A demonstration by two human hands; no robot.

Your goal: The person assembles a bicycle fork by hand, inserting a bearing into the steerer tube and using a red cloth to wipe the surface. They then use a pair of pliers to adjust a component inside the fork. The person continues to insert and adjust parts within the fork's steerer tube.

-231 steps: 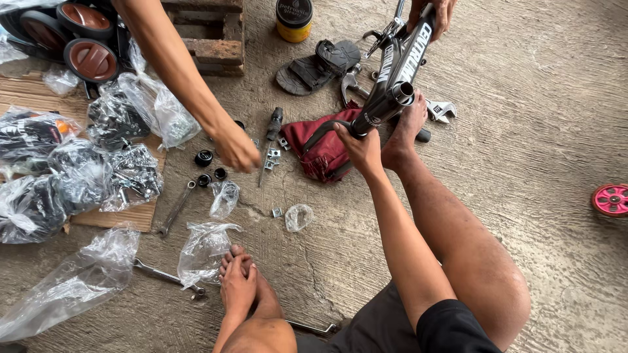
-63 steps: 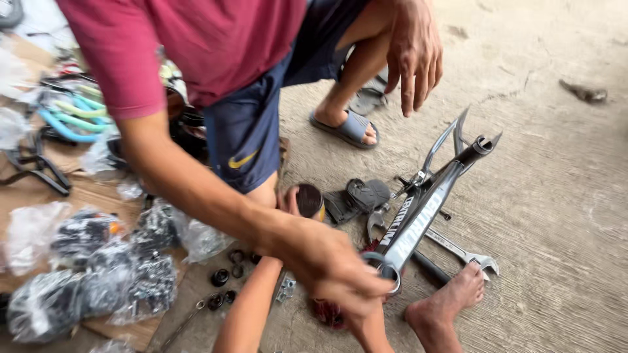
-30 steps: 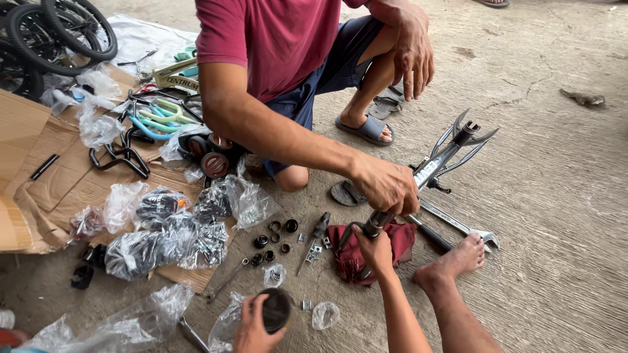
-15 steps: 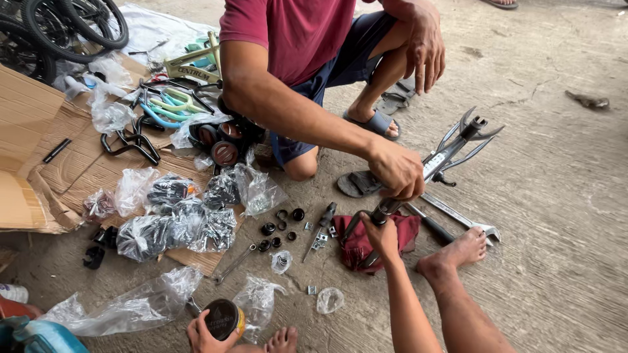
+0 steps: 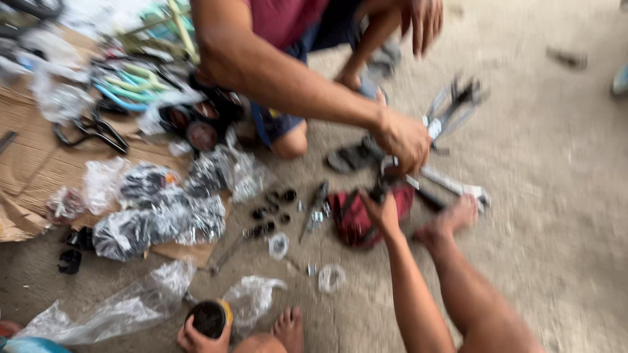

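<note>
The view is blurred. My right hand (image 5: 384, 210) grips the lower end of a silver and black bicycle frame (image 5: 451, 110) that leans up to the right over a red cloth (image 5: 354, 221). A squatting person in a red shirt clamps a hand (image 5: 403, 139) on the same frame just above mine. My left hand (image 5: 195, 336) holds a small round tin (image 5: 208, 318) with dark contents at the bottom edge, beside my bare foot (image 5: 289, 327). My other foot (image 5: 453, 219) rests by a wrench (image 5: 451, 185).
Small black parts (image 5: 271, 212) and a hand tool (image 5: 314, 204) lie on the concrete left of the cloth. Clear plastic bags of parts (image 5: 157, 216) sit on flattened cardboard (image 5: 29, 170). A sandal (image 5: 353, 155) lies behind the cloth.
My left hand has carried the tin a little left and kept it low by my foot. The view has swung closer and blurred. Both hands on the frame stay put.
</note>
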